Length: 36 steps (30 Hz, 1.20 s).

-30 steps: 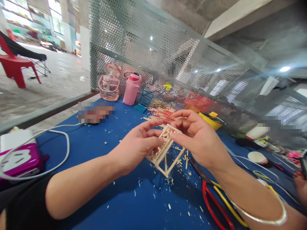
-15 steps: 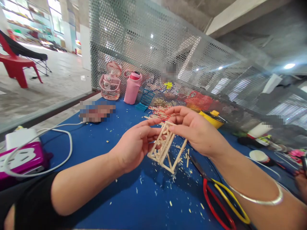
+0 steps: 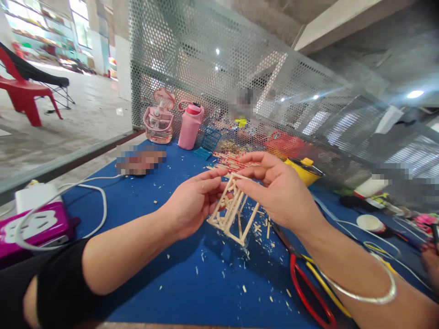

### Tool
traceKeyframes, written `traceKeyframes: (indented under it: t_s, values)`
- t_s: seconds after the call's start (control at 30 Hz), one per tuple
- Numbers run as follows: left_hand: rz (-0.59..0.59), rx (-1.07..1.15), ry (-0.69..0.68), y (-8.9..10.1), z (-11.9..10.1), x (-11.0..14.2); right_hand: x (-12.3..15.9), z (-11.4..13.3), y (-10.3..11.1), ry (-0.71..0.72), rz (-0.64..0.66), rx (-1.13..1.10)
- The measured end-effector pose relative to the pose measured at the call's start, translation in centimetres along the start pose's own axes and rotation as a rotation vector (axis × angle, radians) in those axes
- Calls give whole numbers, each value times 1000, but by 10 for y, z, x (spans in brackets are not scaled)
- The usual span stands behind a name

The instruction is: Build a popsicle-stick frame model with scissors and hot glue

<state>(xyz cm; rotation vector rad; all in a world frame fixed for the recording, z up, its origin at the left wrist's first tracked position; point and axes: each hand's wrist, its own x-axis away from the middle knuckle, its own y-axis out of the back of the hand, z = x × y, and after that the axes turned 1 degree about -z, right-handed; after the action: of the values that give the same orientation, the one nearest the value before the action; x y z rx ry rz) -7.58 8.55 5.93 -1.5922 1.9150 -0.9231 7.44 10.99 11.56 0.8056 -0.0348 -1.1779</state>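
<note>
A small frame built of thin wooden sticks (image 3: 231,212) hangs just above the blue table (image 3: 164,192), tilted on end. My left hand (image 3: 192,203) pinches its left side with closed fingers. My right hand (image 3: 274,189) grips its top end from the right, thumb and fingers curled round the sticks; a silver bangle (image 3: 360,292) sits on that forearm. Wood chips (image 3: 247,274) lie scattered under the frame.
Red and yellow handled cutters (image 3: 308,297) lie right of the frame. A heap of sticks (image 3: 229,161), a pink bottle (image 3: 190,125), a pink jug (image 3: 158,118), a blue basket (image 3: 207,144) and a yellow pot (image 3: 303,170) stand before the mesh screen. A purple power strip (image 3: 30,226) with white cable lies at left.
Both hands have turned the stick frame a little, so that it stands more upright and sits slightly further left. The view has shifted slightly.
</note>
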Motion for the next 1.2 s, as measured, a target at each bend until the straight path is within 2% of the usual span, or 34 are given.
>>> traceKeyframes:
  t_s: [0.27,0.57,0.7,0.8,0.9,1.0,1.1,1.2]
  values:
    - [-41,-4,-40,-5,-8,4,-18,3,0,-31,57,-11]
    - [-22,-38,-76,-6,-10,8,-26,12,5,-124,170,-215]
    - [1,-38,-96,-7,-9,9,-22,10,7,-76,137,-157]
    - [55,-79,-167,-6,-12,7,-19,6,8,17,100,-85]
    - [111,-258,-309,2,-14,1,-14,-4,5,128,18,4]
    - [160,-530,-444,17,-8,-9,-6,-28,-5,183,-54,77]
    - [195,-751,-444,34,2,-19,4,-56,-19,151,-70,79]
    - [208,-813,-410,41,12,-24,13,-73,-26,125,-100,47]
